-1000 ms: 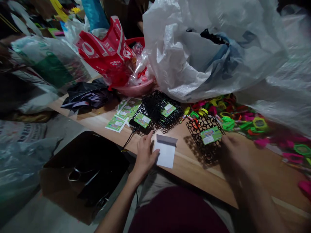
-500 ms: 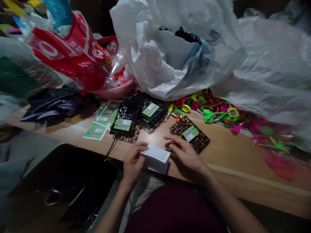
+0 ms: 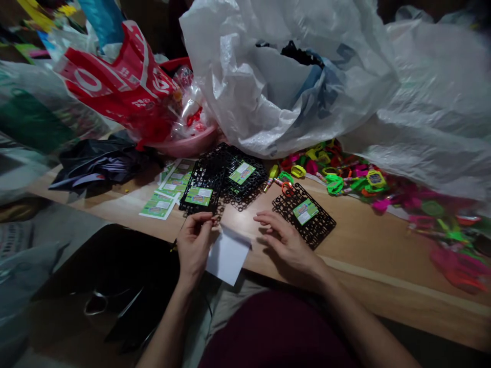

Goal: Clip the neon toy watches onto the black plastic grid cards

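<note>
My left hand [image 3: 195,243] is closed, thumb against fingers, at the left edge of a white sheet of paper [image 3: 229,259]. The sheet has a fold near its top and hangs over the table's front edge. To the right of it my right hand [image 3: 286,240] hovers with its fingers apart and nothing in them. Just beyond that hand lies a black perforated plastic grid [image 3: 320,222] with a green printed card [image 3: 306,211] on it. Further left are more black grids [image 3: 209,176], also bearing green cards, and several loose green cards [image 3: 159,203].
Colourful plastic toy pieces [image 3: 335,184] are heaped along the back right of the wooden table [image 3: 364,240]. Behind stand a large white plastic bag [image 3: 238,97], a pink basin [image 3: 187,145] and a red bag [image 3: 115,82]. Black bagging [image 3: 95,158] lies at left; a dark bin-like object [image 3: 126,260] is below.
My left hand has shifted left, and the white sheet has swung down and left with it, showing a plain face. My right hand stays beside it, fingers still apart. The view has shifted slightly.
</note>
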A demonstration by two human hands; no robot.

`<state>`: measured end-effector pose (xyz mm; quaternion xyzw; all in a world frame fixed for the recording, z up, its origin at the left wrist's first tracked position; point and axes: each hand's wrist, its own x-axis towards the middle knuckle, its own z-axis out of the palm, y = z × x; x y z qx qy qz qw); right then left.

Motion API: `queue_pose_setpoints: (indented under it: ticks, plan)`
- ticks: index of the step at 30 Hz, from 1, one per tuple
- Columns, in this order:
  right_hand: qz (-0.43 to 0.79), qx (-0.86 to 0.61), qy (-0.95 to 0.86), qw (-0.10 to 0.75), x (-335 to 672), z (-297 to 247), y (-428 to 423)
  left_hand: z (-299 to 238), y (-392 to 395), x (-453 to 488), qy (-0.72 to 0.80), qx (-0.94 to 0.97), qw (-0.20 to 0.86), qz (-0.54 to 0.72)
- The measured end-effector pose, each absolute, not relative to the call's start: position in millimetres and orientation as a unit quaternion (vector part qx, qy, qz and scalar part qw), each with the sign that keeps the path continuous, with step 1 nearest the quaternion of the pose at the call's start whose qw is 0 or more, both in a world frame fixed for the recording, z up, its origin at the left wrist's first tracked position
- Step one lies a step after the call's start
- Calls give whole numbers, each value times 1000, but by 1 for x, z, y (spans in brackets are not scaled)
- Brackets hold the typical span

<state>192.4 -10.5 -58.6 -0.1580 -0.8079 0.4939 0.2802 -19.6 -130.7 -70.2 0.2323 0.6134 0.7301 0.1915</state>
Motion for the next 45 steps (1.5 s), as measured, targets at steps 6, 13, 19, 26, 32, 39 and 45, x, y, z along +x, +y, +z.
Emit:
queue_pose_setpoints:
  ticks: [6,13,19,26,32,39,45]
  plan:
    - [486,-177,-822,237,169,-76,-28,-83,-114,2,582,204,246,748]
    - [496,-239,-791,268,152,-82,-18,-87,-145,-2,634,185,181,729]
    - [703,-233,-566,361,171,-70,-10,-72,-174,-3,602,213,384,667]
    - [766,-253,-463,367,170,-82,-20,-68,-156,39,432,202,611,632]
    - [608,-300,-623,391,194,-88,-3,-58,-152,30,512,192,490,679]
    - [402,-165,-825,362,203,-38,-26,-56,-159,32,593,241,406,652]
    - [394,-196,-850,290,192,-40,-40,-54,-160,34,653,297,323,617]
